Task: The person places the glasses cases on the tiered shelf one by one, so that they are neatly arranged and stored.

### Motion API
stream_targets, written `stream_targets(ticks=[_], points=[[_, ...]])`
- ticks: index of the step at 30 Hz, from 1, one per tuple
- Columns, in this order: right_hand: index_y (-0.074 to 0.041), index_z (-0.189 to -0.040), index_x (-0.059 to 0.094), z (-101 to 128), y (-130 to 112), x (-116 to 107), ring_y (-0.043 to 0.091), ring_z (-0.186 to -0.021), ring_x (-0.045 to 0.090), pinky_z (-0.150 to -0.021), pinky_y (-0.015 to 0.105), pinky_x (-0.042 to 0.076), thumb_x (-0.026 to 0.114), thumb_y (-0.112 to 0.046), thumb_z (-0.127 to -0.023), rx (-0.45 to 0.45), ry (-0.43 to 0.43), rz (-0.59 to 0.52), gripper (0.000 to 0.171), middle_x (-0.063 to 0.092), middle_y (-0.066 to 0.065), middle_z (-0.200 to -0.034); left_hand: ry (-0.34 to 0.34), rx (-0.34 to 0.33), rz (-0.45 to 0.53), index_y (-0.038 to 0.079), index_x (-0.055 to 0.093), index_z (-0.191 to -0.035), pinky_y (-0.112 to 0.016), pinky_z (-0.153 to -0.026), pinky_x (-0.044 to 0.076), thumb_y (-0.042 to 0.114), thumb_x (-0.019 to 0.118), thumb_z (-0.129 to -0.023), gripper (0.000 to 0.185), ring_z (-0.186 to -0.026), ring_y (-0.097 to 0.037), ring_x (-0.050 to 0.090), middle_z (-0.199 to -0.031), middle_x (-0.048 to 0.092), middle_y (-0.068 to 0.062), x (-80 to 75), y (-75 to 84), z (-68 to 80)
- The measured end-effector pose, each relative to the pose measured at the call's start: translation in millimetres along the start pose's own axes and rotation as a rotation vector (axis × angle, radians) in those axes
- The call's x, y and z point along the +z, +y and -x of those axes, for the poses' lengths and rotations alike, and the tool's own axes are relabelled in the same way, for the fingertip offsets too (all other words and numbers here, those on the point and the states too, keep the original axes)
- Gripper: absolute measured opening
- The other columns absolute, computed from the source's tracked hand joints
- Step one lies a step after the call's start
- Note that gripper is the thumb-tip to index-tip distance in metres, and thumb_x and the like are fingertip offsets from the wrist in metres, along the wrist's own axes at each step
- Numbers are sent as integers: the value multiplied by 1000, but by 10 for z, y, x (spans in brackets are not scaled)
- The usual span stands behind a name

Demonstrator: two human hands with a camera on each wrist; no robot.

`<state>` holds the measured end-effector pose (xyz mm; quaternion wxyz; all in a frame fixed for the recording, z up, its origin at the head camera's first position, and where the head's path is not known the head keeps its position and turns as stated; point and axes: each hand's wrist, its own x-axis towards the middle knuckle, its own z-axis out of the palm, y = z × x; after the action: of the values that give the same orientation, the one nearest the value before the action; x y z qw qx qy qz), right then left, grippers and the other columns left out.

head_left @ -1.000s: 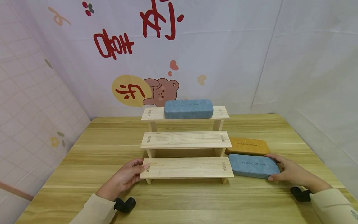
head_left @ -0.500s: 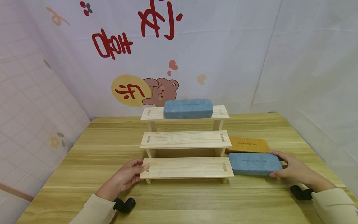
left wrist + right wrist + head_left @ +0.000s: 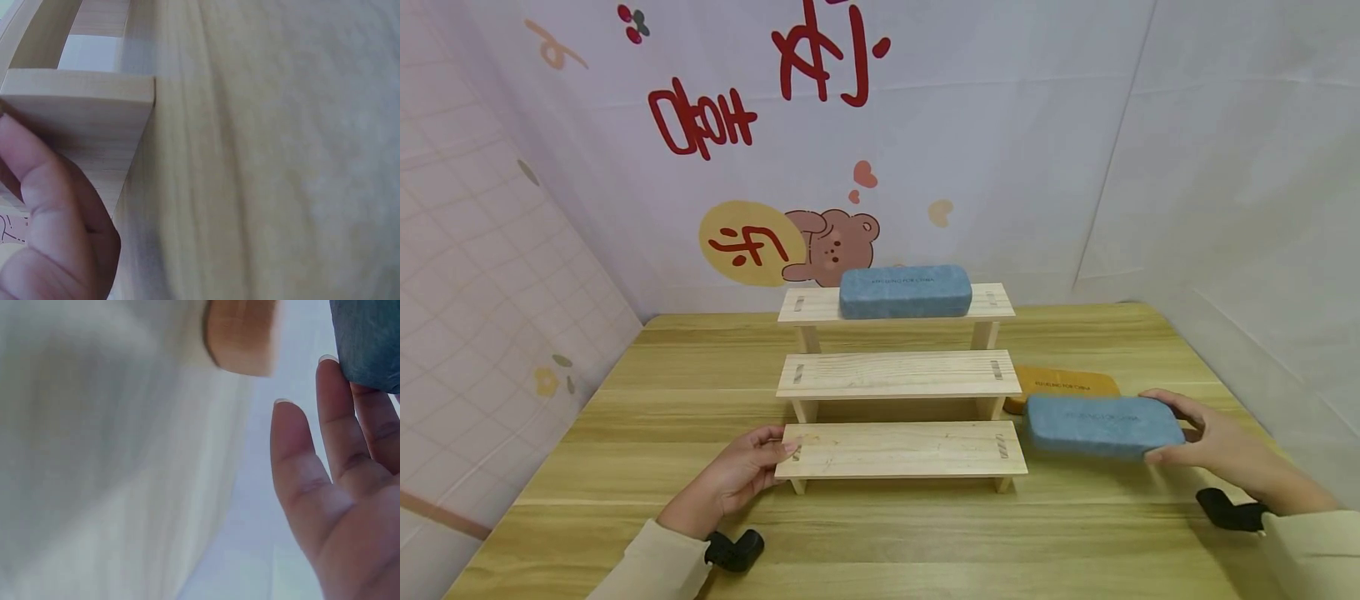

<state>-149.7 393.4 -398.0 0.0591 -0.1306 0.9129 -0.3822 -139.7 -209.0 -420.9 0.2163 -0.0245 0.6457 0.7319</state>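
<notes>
Blue rectangular case with rounded edges, soft-looking surface and dark lettering on top (image 3: 1103,427): in front of the right hand (image 3: 1221,447), off the right end of the three-tier pale wooden stand (image 3: 901,450), near the lowest board. Looks held clear of the wood-grain worktop (image 3: 887,546); blurry. Right hand partly open, thumb and fingers gripping the case's right end; in the right wrist view one finger stands apart from it. Mustard-yellow flat case, also lettered (image 3: 1063,383), on the worktop just behind, partly hidden by the blue one. Left hand (image 3: 747,468) pinches the left end of the stand's lowest board, thumb on top; remaining fingers partly hidden. Second blue case, same rounded shape (image 3: 906,293), lies lengthwise on the top board.
</notes>
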Motion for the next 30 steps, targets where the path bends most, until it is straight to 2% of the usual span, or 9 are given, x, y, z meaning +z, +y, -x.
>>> stream_targets(ticks=[2,4,6,7,8,9,12,15,30], points=[[-19,-149,33,13,-15,-37,9,-119,50,-72,18,47,72,-8,-86,-4,19,-27,75,36,-21,-137,2,0,1,-10,33,-132,-26,-78,54,8,59,-96,49,-89,-12,64,-103,60,-3,0,-1,0],[-19,-151,30,24,-35,-77,11,-118,53,-70,20,49,70,-6,-87,-16,34,-34,76,34,-27,-135,2,0,1,-10,34,-132,-26,-78,54,8,59,-96,48,-89,-12,64,-103,60,-3,1,1,3],[-21,-153,27,37,-61,-115,30,-124,51,-71,18,48,68,-7,-89,-9,43,-32,78,29,-23,-141,1,-1,3,-10,34,-132,-26,-78,54,8,59,-96,48,-89,-12,64,-103,60,-4,1,2,5],[-23,-154,24,42,-74,-133,38,-130,42,-71,15,47,68,-8,-90,-4,50,-23,79,24,-22,-144,0,-1,3,-10,33,-133,-27,-78,54,8,59,-96,49,-90,-12,64,-103,60,-4,1,2,6],[-26,-154,22,46,-90,-149,45,-134,32,-72,12,44,67,-10,-91,6,55,-14,80,19,-23,-145,-1,0,3,-10,33,-133,-27,-79,54,9,59,-96,49,-90,-12,64,-104,60,-4,1,2,7],[-27,-155,21,44,-106,-156,44,-135,31,-71,11,44,68,-11,-91,3,65,-6,81,19,-23,-144,-3,0,4,-10,33,-133,-27,-79,54,9,59,-96,49,-90,-13,64,-104,60,-4,1,3,8],[-25,-153,24,27,-179,-155,19,-128,48,-70,13,48,67,-5,-90,-25,98,-63,79,32,-18,-143,-4,0,5,-10,33,-133,-27,-79,54,9,59,-96,49,-91,-13,64,-104,60,-4,1,0,8],[-22,-150,30,2,-272,-153,-7,-100,55,-69,20,52,65,4,-88,-79,118,-135,76,47,-20,-121,-4,3,1,-11,32,-134,-27,-80,54,8,59,-96,50,-91,-12,64,-105,60,-5,0,-5,4],[-13,-146,36,-298,-845,-17,3,-101,56,-76,18,50,65,10,-85,-233,48,-240,72,50,-8,-125,-12,15,8,-11,34,-131,-26,-77,54,7,57,-96,45,-89,-11,63,-103,59,-4,-3,-28,-6]])
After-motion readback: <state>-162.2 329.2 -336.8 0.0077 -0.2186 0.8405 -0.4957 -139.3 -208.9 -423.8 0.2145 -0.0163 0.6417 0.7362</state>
